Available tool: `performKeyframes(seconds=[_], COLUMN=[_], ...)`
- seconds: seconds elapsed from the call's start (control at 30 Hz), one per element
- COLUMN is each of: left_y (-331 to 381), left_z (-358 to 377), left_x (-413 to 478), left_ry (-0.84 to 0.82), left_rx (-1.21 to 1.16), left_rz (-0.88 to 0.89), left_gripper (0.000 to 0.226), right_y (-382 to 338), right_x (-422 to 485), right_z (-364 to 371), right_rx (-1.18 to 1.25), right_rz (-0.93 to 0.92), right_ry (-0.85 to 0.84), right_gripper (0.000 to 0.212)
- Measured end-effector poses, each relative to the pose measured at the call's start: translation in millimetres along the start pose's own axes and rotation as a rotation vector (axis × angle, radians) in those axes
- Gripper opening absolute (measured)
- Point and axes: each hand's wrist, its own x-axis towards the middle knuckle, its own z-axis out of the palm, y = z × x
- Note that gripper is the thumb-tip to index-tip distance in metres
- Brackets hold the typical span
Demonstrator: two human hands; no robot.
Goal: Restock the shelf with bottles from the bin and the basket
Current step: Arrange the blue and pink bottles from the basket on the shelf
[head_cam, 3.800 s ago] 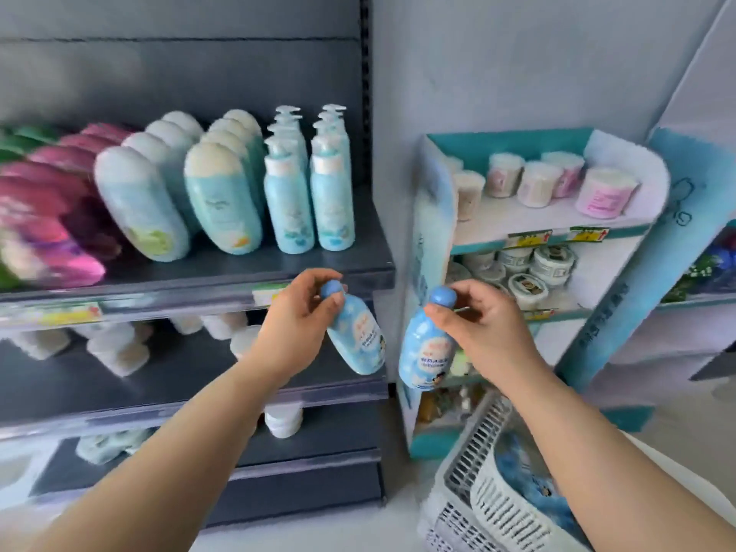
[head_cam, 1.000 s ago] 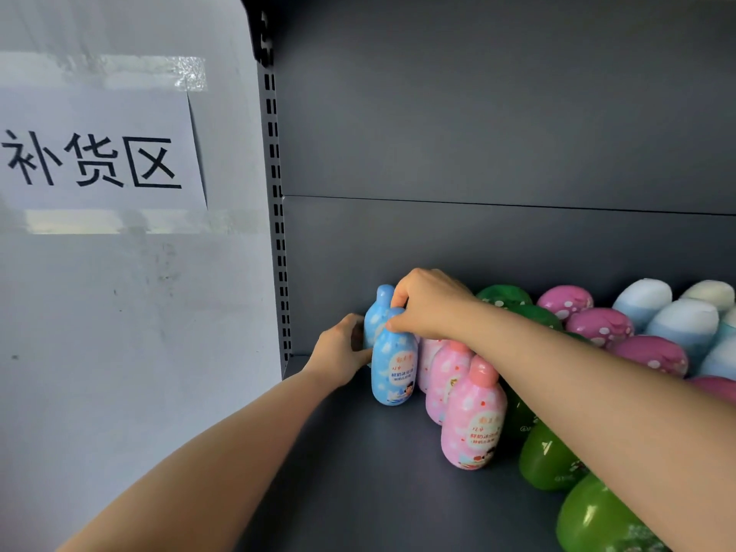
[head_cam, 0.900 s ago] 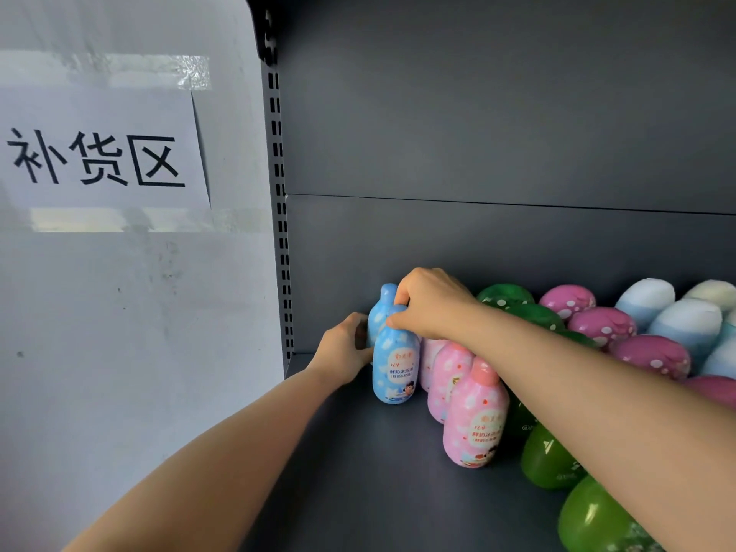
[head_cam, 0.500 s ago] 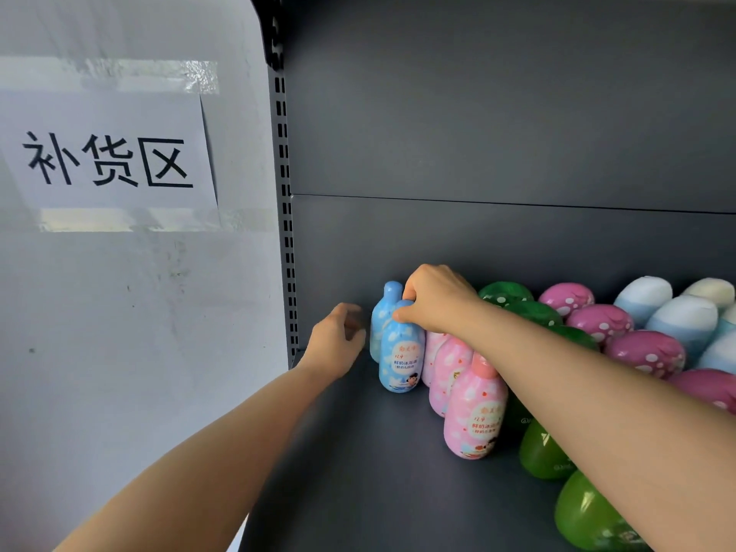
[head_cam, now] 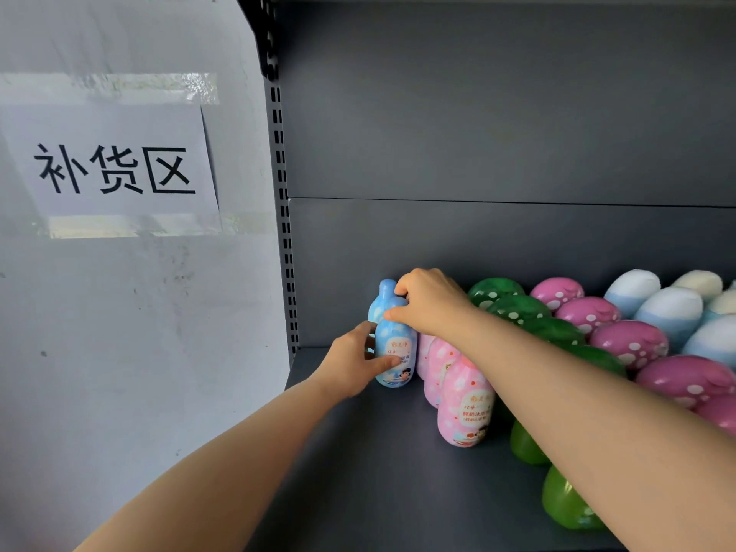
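Restock in progress: the right hand pinches the cap of the front blue bottle, which stands upright near the back left corner of the shelf. The left hand wraps its body, thumb across the label. A rear blue bottle stands directly behind and a row of pink bottles just beside on the right. The step likely calls for seating the base flat, label forward, then letting go gently so neighbours stay upright.
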Motion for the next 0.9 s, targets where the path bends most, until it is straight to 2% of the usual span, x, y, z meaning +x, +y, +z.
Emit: performKeyframes(seconds=[0.03,0.13,0.2,0.3,0.4,0.5,0.63,0.8,0.9], left_y=[1.2,13.6,33.2,80.4,132.6,181.1,247.2,330.5,377.0], left_z=[-0.9,-14.0,-29.6,-45.3,-33.1,1.7,71.8,182.6,257.8], left_x=[-0.6,-4.2,-6.9,-12.3,-18.3,-27.8,-51.5,-83.9,-106.1], left_ry=[-0.004,0.016,0.107,0.245,0.288,0.302,0.301,0.167,0.073], left_rx=[0.018,0.075,0.150,0.256,0.373,0.450,0.420,0.309,0.283], left_rz=[-0.009,-0.037,-0.011,0.135,0.304,0.439,0.588,0.775,0.853], left_gripper=[0.049,0.061,0.059,0.050,0.055,0.059,0.061,0.054,0.059], right_y=[0.3,6.0,12.8,30.2,59.1,96.0,160.0,257.5,319.0], right_x=[-2.1,-11.1,-21.3,-39.7,-65.4,-98.6,-160.1,-259.6,-328.2], right_z=[-2.5,-18.7,-35.2,-60.5,-83.4,-104.3,-131.6,-166.7,-186.2], right_rx=[-0.004,0.050,0.041,-0.061,-0.134,-0.177,-0.251,-0.330,-0.370], right_rz=[-0.014,-0.034,-0.047,-0.059,-0.058,-0.031,0.022,0.190,0.314], right_ry=[0.000,0.020,0.074,0.180,0.269,0.319,0.359,0.355,0.337], right_gripper=[0.026,0.048,0.058,0.054,0.053,0.055,0.054,0.054,0.056])
